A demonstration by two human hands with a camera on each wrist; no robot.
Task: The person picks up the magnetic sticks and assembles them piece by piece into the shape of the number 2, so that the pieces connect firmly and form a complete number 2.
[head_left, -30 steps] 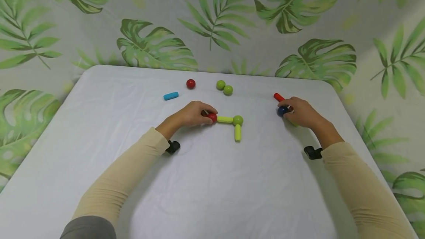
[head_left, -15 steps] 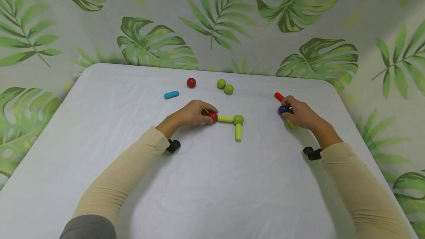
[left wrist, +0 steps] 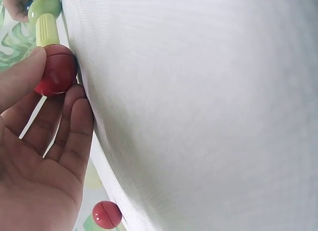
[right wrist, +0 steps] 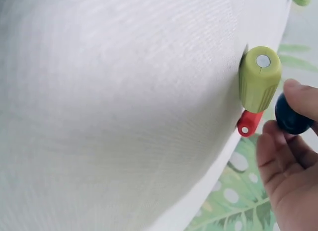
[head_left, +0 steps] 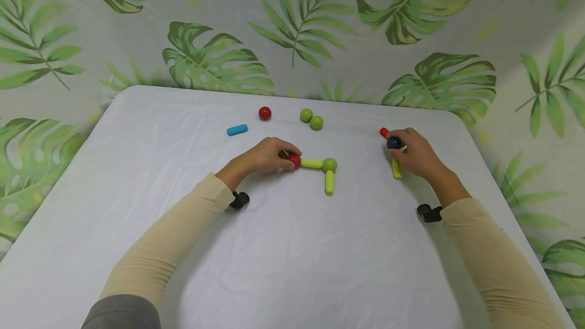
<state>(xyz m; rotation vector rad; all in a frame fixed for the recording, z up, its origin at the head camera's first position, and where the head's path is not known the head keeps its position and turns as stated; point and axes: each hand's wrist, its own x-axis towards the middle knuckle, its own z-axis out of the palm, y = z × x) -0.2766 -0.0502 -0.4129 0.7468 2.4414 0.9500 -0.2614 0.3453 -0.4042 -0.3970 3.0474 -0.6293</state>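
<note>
My left hand (head_left: 267,156) pinches a glossy red ball (left wrist: 59,70) between thumb and fingers. From that ball runs a yellow-green stick (head_left: 312,163) to a green ball (head_left: 329,165), and a second yellow-green stick (head_left: 329,183) points from there toward me. On the right, my right hand (head_left: 413,149) holds a dark blue ball (right wrist: 292,115) between thumb and fingertips. Beside its fingers lies another yellow-green stick (right wrist: 259,79) with a silvery disc in its end. A red stick (right wrist: 249,122) lies behind it, partly covered by the hand in the head view.
Toward the back of the white table (head_left: 292,258) lie a loose red ball (head_left: 264,113), a blue stick (head_left: 237,130) and two green balls, one left (head_left: 306,115) and one right (head_left: 316,123). A leaf-patterned cloth (head_left: 219,60) hangs behind the table.
My right hand has moved slightly away from me with the dark blue ball, so more of the yellow-green stick beneath it shows. The left hand stays on its red ball.
</note>
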